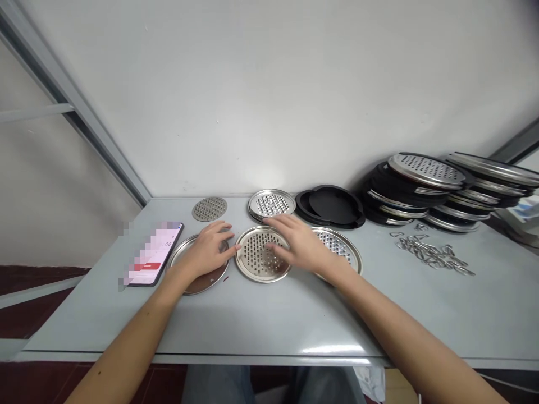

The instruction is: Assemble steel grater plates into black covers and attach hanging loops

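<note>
My left hand (210, 248) is open, with fingers spread over the right part of a round metal plate (197, 285). Beside it lies a round grater disc (257, 255) with many raised holes. My right hand (295, 241) is open above that disc's right side, its thumb over the holes. Another grater disc (356, 255) is partly hidden under my right hand and wrist. Neither hand holds anything visible. Behind them are a perforated flat disc (209, 209) and a grater disc (272, 203) resting on something round.
A phone (155, 255) lies at the left of the grey table (261, 325). Black round trays (337, 206) sit near the wall. Tall stacks of black trays and metal discs (425, 170) stand at the right, behind a pile of metal clips (433, 253).
</note>
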`<act>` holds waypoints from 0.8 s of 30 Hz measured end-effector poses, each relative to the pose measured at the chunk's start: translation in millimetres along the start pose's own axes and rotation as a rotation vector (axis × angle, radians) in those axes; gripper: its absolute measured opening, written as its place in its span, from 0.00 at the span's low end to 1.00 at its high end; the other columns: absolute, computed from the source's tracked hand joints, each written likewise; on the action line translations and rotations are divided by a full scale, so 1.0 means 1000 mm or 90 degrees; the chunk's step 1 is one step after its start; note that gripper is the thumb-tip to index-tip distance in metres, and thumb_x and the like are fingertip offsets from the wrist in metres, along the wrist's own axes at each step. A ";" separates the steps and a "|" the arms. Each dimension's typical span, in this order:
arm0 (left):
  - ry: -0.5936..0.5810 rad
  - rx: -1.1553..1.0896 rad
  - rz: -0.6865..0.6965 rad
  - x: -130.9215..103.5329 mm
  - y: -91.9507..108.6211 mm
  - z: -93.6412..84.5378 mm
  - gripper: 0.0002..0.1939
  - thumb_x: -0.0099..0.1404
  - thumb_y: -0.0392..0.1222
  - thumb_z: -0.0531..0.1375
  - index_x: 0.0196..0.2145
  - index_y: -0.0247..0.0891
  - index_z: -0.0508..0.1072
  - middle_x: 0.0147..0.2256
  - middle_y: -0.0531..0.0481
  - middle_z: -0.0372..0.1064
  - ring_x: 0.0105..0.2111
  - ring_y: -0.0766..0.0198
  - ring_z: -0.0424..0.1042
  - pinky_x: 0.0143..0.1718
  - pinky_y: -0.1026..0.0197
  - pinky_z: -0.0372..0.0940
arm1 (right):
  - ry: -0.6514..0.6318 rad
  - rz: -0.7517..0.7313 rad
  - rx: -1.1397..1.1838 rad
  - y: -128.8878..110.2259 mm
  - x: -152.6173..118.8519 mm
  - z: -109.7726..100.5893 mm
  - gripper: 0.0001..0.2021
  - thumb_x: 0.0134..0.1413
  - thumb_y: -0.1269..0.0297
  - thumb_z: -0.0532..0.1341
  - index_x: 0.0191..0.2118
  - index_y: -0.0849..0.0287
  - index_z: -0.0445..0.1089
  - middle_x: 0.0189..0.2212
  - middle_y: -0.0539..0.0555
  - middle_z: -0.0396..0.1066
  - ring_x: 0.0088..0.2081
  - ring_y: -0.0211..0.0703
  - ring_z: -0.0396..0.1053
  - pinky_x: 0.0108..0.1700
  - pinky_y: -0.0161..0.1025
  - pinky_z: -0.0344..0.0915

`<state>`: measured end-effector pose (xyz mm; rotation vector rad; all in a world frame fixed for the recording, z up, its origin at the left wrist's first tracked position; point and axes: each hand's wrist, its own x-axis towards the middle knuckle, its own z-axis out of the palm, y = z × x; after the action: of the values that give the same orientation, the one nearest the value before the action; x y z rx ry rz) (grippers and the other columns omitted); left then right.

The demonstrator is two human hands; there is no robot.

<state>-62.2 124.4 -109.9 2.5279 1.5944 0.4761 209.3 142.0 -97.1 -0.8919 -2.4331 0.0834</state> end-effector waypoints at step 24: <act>-0.136 -0.005 0.109 0.015 0.058 0.020 0.42 0.59 0.69 0.55 0.63 0.42 0.55 0.64 0.39 0.53 0.66 0.44 0.44 0.65 0.39 0.37 | -0.121 0.094 0.033 0.016 -0.058 -0.011 0.34 0.59 0.50 0.57 0.65 0.62 0.52 0.62 0.66 0.57 0.62 0.57 0.56 0.61 0.55 0.57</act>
<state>-0.1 113.7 -110.9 2.6190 1.3083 0.2169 261.6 117.6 -118.9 -1.0823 -2.5219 0.2965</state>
